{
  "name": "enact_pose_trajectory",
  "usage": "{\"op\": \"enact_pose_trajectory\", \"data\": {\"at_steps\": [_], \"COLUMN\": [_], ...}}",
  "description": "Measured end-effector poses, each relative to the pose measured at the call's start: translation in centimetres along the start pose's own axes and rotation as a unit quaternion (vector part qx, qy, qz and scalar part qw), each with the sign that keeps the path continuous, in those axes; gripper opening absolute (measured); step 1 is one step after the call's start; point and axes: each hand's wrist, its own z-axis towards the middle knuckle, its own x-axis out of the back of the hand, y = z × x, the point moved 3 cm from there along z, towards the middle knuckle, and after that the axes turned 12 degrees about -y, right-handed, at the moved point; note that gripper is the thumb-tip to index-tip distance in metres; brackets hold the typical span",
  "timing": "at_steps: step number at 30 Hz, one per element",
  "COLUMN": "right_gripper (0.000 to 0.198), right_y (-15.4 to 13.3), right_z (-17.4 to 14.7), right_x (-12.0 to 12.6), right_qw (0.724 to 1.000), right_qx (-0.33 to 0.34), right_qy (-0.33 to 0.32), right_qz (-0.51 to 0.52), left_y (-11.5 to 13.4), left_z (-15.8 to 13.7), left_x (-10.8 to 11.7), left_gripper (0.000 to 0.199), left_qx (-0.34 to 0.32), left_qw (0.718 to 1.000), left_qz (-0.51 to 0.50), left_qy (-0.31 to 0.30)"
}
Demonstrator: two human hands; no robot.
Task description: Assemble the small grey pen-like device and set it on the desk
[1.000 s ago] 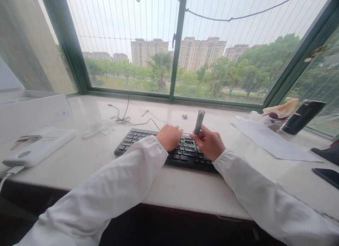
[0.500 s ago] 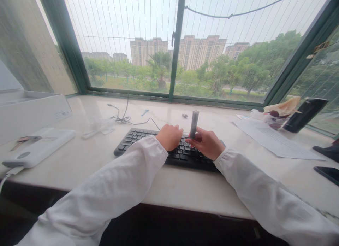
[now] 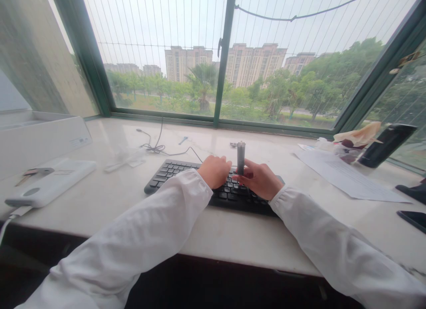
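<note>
A black keyboard [image 3: 172, 169] lies on the white ledge under both my hands. My left hand [image 3: 215, 172] is closed on top of its middle, knuckles up and fingers curled; whatever the fingers hold, if anything, is hidden. Just right of it, my right hand [image 3: 261, 179] pinches a slim grey stick-shaped tool [image 3: 240, 157] between thumb and fingers. The tool stands nearly upright over the keys, and its lower end is hard to make out. Its exact kind does not show.
A black cable [image 3: 155, 148], clear plastic pieces [image 3: 124, 160] and a small blue item [image 3: 183, 140] lie behind the keyboard. Left are a white power bank [image 3: 66, 178], keys [image 3: 28, 175] and a white box [image 3: 43, 133]. Right are paper [image 3: 336, 173], a black upright object [image 3: 386, 144] and a phone [image 3: 412, 220].
The tool's top has shifted a little left, and my right hand has moved slightly with it. My left hand stays in place on the keyboard.
</note>
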Motion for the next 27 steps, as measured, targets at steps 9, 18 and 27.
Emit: {"op": "enact_pose_trajectory", "data": {"at_steps": [9,18,27], "right_gripper": [0.026,0.029,0.025], "right_y": [0.0,0.8,-0.5], "right_z": [0.2,0.6,0.1], "right_x": [0.3,0.6,-0.2], "right_qw": [0.998,0.995,0.999], "right_qx": [0.058,0.065,0.024], "right_qy": [-0.029,-0.062,-0.013], "right_qz": [0.000,0.038,-0.022], "left_y": [-0.1,0.0,0.0], "left_z": [0.2,0.0,0.1], "left_x": [-0.1,0.1,0.0], "left_gripper": [0.028,0.027,0.022], "left_qx": [-0.001,0.004,-0.008], "left_qw": [1.000,1.000,1.000], "left_qz": [-0.012,0.001,-0.007], "left_qy": [-0.012,-0.013,-0.006]}}
